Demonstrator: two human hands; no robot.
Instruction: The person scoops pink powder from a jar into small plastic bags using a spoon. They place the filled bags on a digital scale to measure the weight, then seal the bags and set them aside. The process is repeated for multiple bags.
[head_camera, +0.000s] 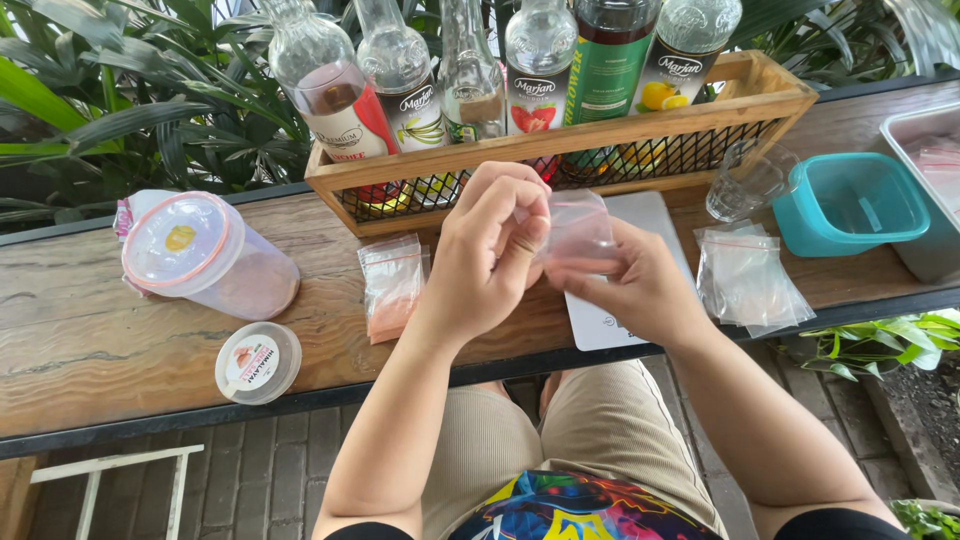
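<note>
My left hand (490, 255) and my right hand (640, 285) meet above the wooden counter (90, 330), both pinching a small clear zip bag (578, 230) with a pinkish tint. The left fingers grip its top edge, the right hand holds it from below. A filled small bag of pink powder (390, 290) lies on the counter just left of my left hand. A white flat scale or board (610, 320) lies beneath my hands.
A lidded plastic tub (205, 255) lies on its side at left, a small round lidded jar (258, 362) before it. A wooden crate (560, 150) holds several syrup bottles. Right: a glass (745, 185), a teal container (850, 205), empty zip bags (750, 280), a metal tray (930, 180).
</note>
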